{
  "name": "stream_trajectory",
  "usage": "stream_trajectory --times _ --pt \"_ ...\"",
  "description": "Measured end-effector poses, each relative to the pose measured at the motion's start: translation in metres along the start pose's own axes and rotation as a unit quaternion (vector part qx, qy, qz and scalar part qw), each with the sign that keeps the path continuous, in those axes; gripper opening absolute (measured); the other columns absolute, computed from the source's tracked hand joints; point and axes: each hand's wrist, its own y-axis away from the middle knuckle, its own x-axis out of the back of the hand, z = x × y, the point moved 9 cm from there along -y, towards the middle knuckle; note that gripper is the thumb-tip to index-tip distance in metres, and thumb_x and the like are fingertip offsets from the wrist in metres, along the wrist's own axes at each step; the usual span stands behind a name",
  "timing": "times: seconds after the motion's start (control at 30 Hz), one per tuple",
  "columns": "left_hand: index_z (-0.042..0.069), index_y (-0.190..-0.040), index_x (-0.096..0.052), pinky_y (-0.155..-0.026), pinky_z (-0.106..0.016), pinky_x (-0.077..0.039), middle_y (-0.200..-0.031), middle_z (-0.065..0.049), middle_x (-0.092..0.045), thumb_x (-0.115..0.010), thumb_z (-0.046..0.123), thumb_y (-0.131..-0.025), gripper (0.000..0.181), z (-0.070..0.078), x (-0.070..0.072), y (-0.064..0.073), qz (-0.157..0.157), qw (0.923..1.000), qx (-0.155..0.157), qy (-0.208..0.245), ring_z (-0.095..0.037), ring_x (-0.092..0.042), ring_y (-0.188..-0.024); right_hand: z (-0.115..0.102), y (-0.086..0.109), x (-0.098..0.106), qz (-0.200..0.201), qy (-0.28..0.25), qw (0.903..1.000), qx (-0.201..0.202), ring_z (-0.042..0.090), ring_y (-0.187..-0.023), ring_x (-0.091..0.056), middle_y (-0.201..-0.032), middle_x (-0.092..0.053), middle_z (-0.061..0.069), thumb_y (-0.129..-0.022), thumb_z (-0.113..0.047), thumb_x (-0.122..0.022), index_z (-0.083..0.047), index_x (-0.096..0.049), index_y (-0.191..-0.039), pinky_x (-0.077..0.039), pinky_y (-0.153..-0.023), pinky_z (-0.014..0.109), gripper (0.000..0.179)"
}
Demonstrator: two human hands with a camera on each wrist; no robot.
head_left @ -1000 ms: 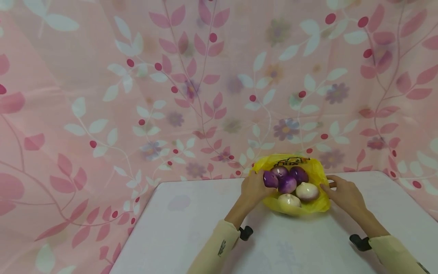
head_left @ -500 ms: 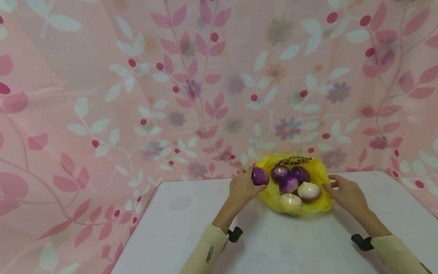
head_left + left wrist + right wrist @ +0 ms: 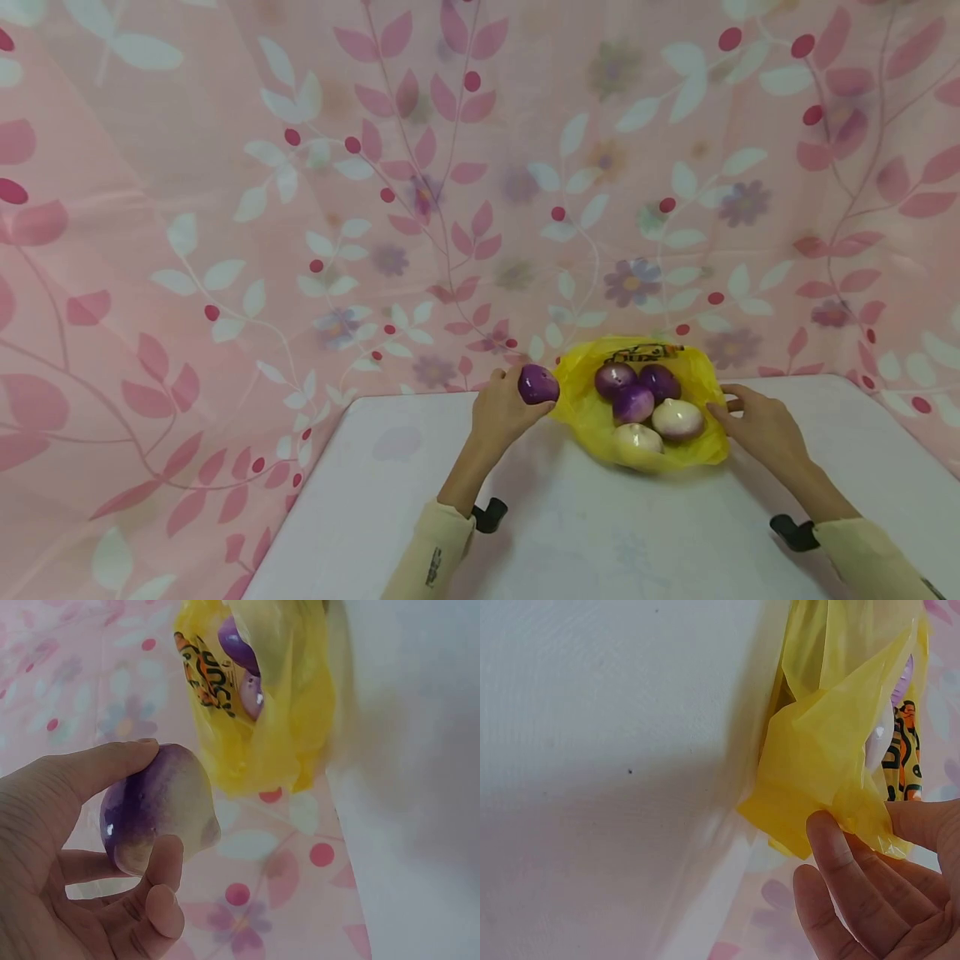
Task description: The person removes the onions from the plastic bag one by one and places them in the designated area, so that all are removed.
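In the head view my left hand [image 3: 497,412] holds a glossy purple-and-white turnip [image 3: 538,384] just left of a yellow plastic bag [image 3: 588,442]. The left wrist view shows thumb and fingers round that turnip [image 3: 169,802], its pale pointed end facing away from the palm. Several more turnips lie inside the open bag, some showing purple [image 3: 633,403], others their white ends [image 3: 678,418]. My right hand [image 3: 761,425] pinches the bag's right edge; in the right wrist view the thumb and fingers are on the thin yellow plastic [image 3: 817,757].
The bag stands toward the back of a white table [image 3: 420,500]. Behind the table hangs a pink floral cloth [image 3: 480,208]. Dark wrist-worn camera pieces [image 3: 793,532] stick out from both wrists.
My left hand has lifted one turnip out of the bag and carried it left, past the bag's edge. My right hand has stayed at the bag's right side.
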Motion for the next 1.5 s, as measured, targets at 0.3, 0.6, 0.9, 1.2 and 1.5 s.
stream_trajectory --times 0.3,0.6,0.9,1.2,1.5 --pt "0.011 -0.124 -0.061 -0.072 -0.045 -0.055 -0.102 -0.014 -0.061 -0.081 0.055 -0.072 0.071 -0.034 -0.001 0.004 0.005 0.9996 0.025 -0.015 -0.034 -0.066 -0.081 -0.001 0.002 -0.002 0.002 0.001 1.0 0.002 0.047 -0.089 -0.063 -0.106 -0.065 0.032 -0.097 -0.039 -0.06 0.008 -0.053 -0.129 -0.055 -0.067 0.051 0.057" --pt "0.009 -0.126 -0.062 -0.076 -0.05 -0.055 -0.106 -0.017 -0.061 -0.083 0.052 -0.071 0.073 -0.068 -0.007 0.003 -0.005 0.9984 0.056 -0.005 -0.039 -0.065 -0.085 -0.003 0.002 0.001 0.007 0.003 1.0 0.0 0.049 -0.09 -0.062 -0.106 -0.065 0.032 -0.097 -0.038 -0.061 0.008 -0.054 -0.128 -0.054 -0.069 0.053 0.056" --pt "0.01 -0.127 -0.062 -0.075 -0.052 -0.054 -0.106 -0.018 -0.063 -0.085 0.049 -0.068 0.074 -0.091 -0.017 0.011 -0.021 0.9972 0.068 -0.024 -0.04 -0.066 -0.087 0.0 0.003 -0.002 -0.006 -0.001 0.9999 -0.01 0.049 -0.091 -0.062 -0.108 -0.064 0.033 -0.097 -0.041 -0.06 0.007 -0.053 -0.13 -0.054 -0.068 0.052 0.059" --pt "0.005 -0.119 -0.063 -0.075 -0.053 -0.053 -0.1 -0.018 -0.063 -0.085 0.049 -0.068 0.071 -0.11 -0.026 0.017 -0.053 0.9939 0.089 -0.037 -0.04 -0.065 -0.088 -0.001 0.005 -0.001 0.006 0.002 1.0 -0.006 0.049 -0.09 -0.063 -0.105 -0.066 0.032 -0.097 -0.039 -0.061 0.007 -0.054 -0.128 -0.054 -0.069 0.053 0.057" --pt "0.006 -0.115 -0.063 -0.073 -0.053 -0.052 -0.097 -0.016 -0.062 -0.085 0.047 -0.067 0.067 -0.12 -0.034 0.022 -0.085 0.9904 0.099 -0.045 -0.038 -0.064 -0.086 -0.004 0.005 0.0 0.009 0.005 0.9999 -0.005 0.048 -0.089 -0.063 -0.104 -0.066 0.031 -0.097 -0.037 -0.062 0.007 -0.054 -0.128 -0.054 -0.067 0.052 0.055"
